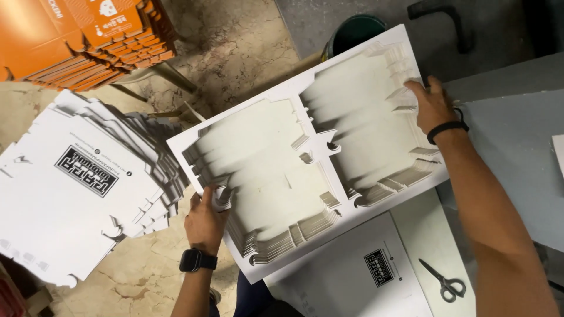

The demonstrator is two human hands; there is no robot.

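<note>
Orange carton stack (88, 41) cropped; scissors (445, 280) small.

We see two bare forearms with no sleeves reaching the wrists. Our left hand (205, 220) has a dark smartwatch (192, 259) with a black square face and a black strap around the wrist. Our right hand (432, 105) wears a thin black band (446, 128) at the wrist, possibly a hair tie or cord bracelet. Below, between the arms, a patch of dark blue clothing (252, 296) shows, probably trousers.

White die-cut card stack (305, 152) w/ two cutout hollows, tilted, prob. resting on table edge.
</note>
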